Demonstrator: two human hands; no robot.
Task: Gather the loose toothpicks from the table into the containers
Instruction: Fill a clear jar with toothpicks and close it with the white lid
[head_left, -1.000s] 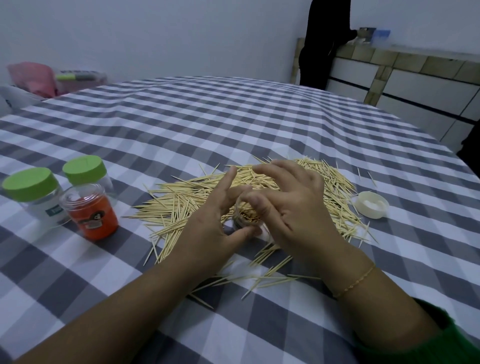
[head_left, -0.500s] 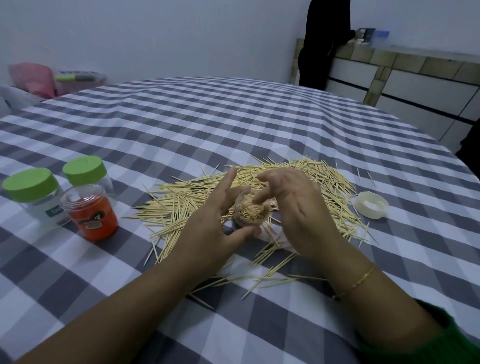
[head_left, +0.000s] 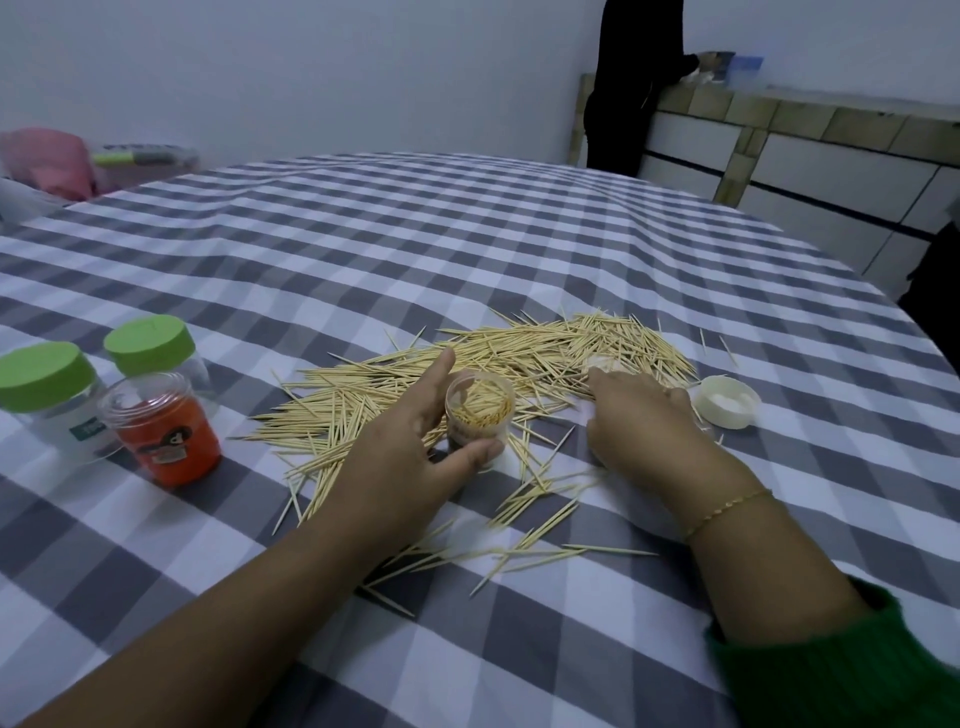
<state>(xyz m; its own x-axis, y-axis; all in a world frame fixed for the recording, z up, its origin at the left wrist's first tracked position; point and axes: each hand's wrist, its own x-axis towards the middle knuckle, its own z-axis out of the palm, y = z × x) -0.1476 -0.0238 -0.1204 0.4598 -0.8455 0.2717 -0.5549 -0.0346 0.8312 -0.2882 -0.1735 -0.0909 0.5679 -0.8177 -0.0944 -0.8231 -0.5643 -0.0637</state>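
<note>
The left hand (head_left: 410, 447) grasps a small clear round plastic container (head_left: 478, 415), thumb curled across its near side and forefinger stretched up along its far left side; the container stands upright on the table, open-topped and packed with toothpicks standing on end. Just to its right, apart from it, the right hand (head_left: 639, 415) lies palm down on the near right edge of the scattered heap of pale wooden toothpicks (head_left: 519, 364); its fingers reach into the heap and are blurred, so whether they pinch any sticks cannot be told. The heap spreads behind and to both sides of the container, with looser sticks strewn toward the camera between the two forearms. A thin gold bracelet (head_left: 727, 506) circles the right wrist, and a green knitted sleeve (head_left: 831, 665) is cut off at the lower right corner. Just right of the right hand sits a white round lid (head_left: 727, 402), hollow side up. At the left, well apart from the heap, stand two clear jars with green screw caps (head_left: 47, 376) and, in front of them, an open clear jar with an orange label (head_left: 166, 434). Everything rests on a table covered with a grey-and-white checked cloth (head_left: 415, 234). Far behind, a person in dark clothes (head_left: 628, 83) stands by a tiled counter (head_left: 805, 156), cut off by the top edge.
</note>
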